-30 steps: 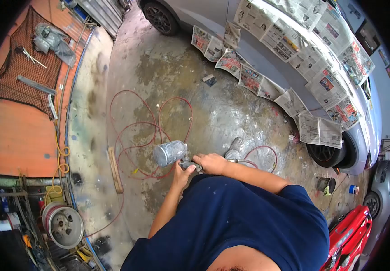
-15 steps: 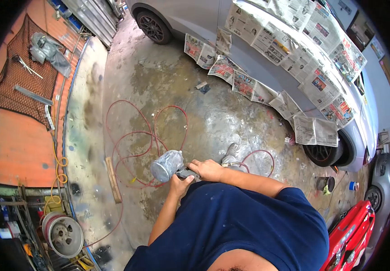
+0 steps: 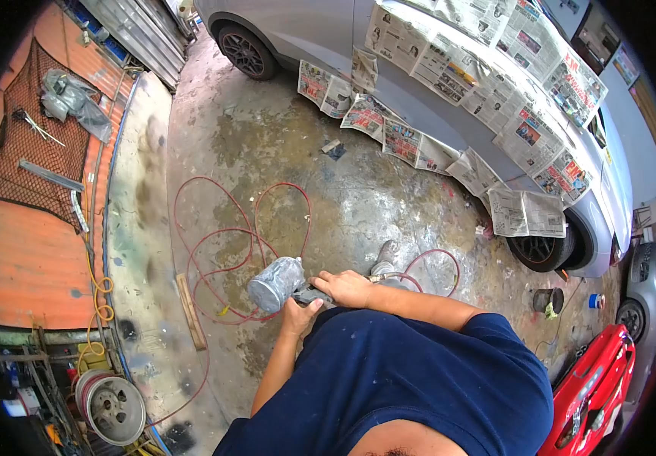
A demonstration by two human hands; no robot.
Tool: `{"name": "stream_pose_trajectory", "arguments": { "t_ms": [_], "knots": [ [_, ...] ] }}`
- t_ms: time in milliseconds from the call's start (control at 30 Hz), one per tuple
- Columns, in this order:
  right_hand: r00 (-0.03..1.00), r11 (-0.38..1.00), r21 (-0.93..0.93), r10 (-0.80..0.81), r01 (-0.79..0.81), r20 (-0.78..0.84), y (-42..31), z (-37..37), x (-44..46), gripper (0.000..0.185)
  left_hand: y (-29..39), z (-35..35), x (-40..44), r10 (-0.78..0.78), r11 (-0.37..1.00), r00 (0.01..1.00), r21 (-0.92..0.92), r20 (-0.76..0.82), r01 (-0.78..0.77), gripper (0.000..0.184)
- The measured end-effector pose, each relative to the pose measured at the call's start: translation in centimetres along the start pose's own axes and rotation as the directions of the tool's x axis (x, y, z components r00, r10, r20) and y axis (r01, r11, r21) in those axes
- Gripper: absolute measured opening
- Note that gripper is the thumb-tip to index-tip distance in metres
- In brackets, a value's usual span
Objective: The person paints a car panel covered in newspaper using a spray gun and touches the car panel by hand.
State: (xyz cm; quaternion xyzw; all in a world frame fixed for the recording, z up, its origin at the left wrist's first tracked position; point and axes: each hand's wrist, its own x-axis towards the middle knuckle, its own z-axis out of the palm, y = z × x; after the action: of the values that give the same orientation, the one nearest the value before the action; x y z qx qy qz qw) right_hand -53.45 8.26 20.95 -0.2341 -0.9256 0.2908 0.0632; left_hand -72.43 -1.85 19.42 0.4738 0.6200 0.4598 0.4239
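A spray gun (image 3: 311, 295) with a large, dusty grey cup (image 3: 275, 284) is held in front of my body, the cup pointing up and to the left. My left hand (image 3: 297, 315) grips the gun's body just below the cup, thumb across it. My right hand (image 3: 343, 288) is closed round the gun from the right, its fingers partly hidden. A red hose (image 3: 457, 262) loops over the floor from a fitting beside my right wrist. One shoe (image 3: 386, 254) shows beyond my right forearm.
A silver car (image 3: 312, 34), partly masked with newspaper (image 3: 526, 213), stands ahead and right. Hose coils (image 3: 309, 201) and a wooden strip (image 3: 191, 313) lie on the floor. A wheel rim (image 3: 115, 410) is lower left, a red car part (image 3: 594, 387) lower right, near a can (image 3: 547, 299).
The view has shifted, so the car sits further left and the hose coils lower. The spray gun has moved slightly left and down in view; both hands keep their hold.
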Motion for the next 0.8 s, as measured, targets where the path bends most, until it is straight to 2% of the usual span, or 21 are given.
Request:
{"name": "stream_pose_trajectory", "arguments": {
  "t_ms": [67,200,333,433,533,633,800],
  "knots": [
    [1.000,1.000,-0.001,-0.004,0.004,-0.008,0.0,0.1,0.0,0.050,-0.2,-0.3,-0.1,-0.073,0.997,0.996,0.019,0.053,0.072,0.095],
    [1.000,1.000,0.005,-0.010,0.010,-0.014,0.2,0.2,0.1,0.050,0.1,-0.4,0.0,-0.102,0.994,0.993,0.031,0.054,0.100,0.093],
    [1.000,1.000,0.011,-0.002,0.002,0.006,0.1,0.0,0.2,0.050,-1.7,-0.1,0.2,0.068,0.997,0.996,0.028,-0.055,-0.067,0.067],
    [1.000,1.000,0.013,0.016,-0.017,0.027,-0.3,-0.5,0.2,0.050,-1.8,-0.2,0.2,0.034,0.999,0.999,0.015,-0.031,-0.033,0.068],
    [1.000,1.000,0.018,0.022,-0.022,0.023,-0.4,-0.5,0.2,0.051,-1.6,0.0,0.1,0.086,0.996,0.993,0.014,-0.078,-0.085,0.068],
    [0.999,0.999,0.039,0.020,-0.021,0.035,-0.5,-0.7,0.3,0.051,0.0,-0.1,0.0,-0.007,1.000,1.000,-0.018,-0.021,0.006,0.070],
    [1.000,0.999,0.046,0.007,-0.008,0.024,-0.2,-0.2,0.2,0.049,-2.0,-0.3,0.0,0.011,1.000,1.000,0.013,-0.003,-0.011,0.077]
  ]
}}
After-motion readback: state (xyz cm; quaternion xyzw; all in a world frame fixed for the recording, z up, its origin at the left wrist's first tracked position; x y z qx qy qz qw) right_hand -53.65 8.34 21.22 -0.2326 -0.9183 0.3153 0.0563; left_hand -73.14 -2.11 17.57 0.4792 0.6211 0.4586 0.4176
